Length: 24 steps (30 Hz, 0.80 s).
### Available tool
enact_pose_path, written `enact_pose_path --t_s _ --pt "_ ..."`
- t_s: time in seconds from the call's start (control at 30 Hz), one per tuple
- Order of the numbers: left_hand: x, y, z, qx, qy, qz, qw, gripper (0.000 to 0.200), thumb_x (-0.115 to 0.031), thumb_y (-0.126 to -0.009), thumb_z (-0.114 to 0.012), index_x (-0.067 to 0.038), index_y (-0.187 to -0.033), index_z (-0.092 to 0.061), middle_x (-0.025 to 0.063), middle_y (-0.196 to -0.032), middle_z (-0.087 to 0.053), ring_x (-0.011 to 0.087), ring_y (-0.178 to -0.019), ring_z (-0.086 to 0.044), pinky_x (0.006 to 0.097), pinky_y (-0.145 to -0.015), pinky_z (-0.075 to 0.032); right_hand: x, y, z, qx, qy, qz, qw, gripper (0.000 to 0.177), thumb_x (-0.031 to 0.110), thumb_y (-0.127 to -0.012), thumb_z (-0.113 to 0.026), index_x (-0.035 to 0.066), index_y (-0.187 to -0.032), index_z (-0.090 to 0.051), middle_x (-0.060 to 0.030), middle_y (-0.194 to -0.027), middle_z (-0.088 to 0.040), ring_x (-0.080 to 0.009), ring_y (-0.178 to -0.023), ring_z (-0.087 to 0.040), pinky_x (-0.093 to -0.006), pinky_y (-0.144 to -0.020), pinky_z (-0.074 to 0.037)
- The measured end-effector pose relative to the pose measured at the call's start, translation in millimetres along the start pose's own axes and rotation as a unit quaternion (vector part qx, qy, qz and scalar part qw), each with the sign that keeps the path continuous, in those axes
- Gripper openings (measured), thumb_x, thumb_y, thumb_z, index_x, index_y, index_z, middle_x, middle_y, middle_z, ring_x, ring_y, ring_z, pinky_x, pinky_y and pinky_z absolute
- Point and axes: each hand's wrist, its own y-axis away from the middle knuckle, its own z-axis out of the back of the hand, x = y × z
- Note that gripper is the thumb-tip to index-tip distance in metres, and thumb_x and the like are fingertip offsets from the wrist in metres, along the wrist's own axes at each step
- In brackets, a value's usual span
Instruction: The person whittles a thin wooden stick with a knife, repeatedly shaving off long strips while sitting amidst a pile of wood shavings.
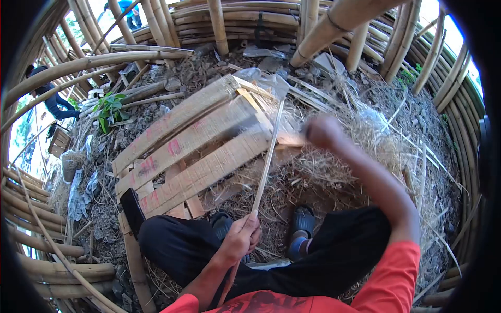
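Note:
My left hand (241, 237) is closed around a long, thin bamboo strip (270, 151), which slants up and away from me over the wooden planks (198, 148). On the far side of the strip, my right hand (321, 131) is clenched and smeared by motion. It grips what looks like a knife, whose dark blade (245, 127) is a blurred streak above the planks. Pale shavings (313, 175) lie heaped below and around my right hand.
A black phone (133, 211) rests at the planks' near left corner. Bamboo poles (344, 26) rise ahead, with stacked bamboo walls around. A green plant (108, 110) grows at left. Beyond the poles is another person (52, 96) in dark clothes, and one in blue (130, 11) farther off.

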Motion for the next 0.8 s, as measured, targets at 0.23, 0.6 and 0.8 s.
enact_pose_path --t_s 0.23,0.6,0.8 --pt "-4 -12 12 0.025 0.073 0.004 0.997 0.04 -0.044 -0.102 -0.035 -0.015 -0.074 -0.036 -0.0061 -0.054 -0.028 0.0036 -0.041 -0.024 0.0208 -0.035 -0.017 -66 23 21 -0.251 -0.332 -0.174 0.893 0.022 0.023 -0.08 -0.06 0.002 -0.082 -0.068 -0.0176 -0.069 -0.065 -0.0272 -0.068 -0.065 -0.0383 -0.067 -0.048" --pt "-9 -15 8 -0.024 0.063 0.01 0.998 0.043 -0.048 -0.101 -0.034 -0.011 -0.082 -0.046 -0.0054 -0.059 -0.033 0.0026 -0.044 -0.028 0.0183 -0.037 -0.024 51 85 5 -0.081 -0.162 0.306 0.935 0.013 0.026 -0.077 -0.063 0.013 -0.079 -0.06 -0.0103 -0.06 -0.06 -0.0336 -0.056 -0.061 -0.0481 -0.054 -0.047" --pt "-8 -10 -1 -0.023 0.021 -0.038 0.999 0.04 -0.042 -0.103 -0.031 -0.013 -0.075 -0.035 -0.0038 -0.054 -0.031 0.0041 -0.042 -0.026 0.0203 -0.036 -0.02 78 92 12 -0.055 -0.134 0.305 0.941 0.014 0.025 -0.075 -0.063 0.01 -0.077 -0.062 -0.0099 -0.059 -0.06 -0.0312 -0.055 -0.062 -0.0453 -0.053 -0.049"
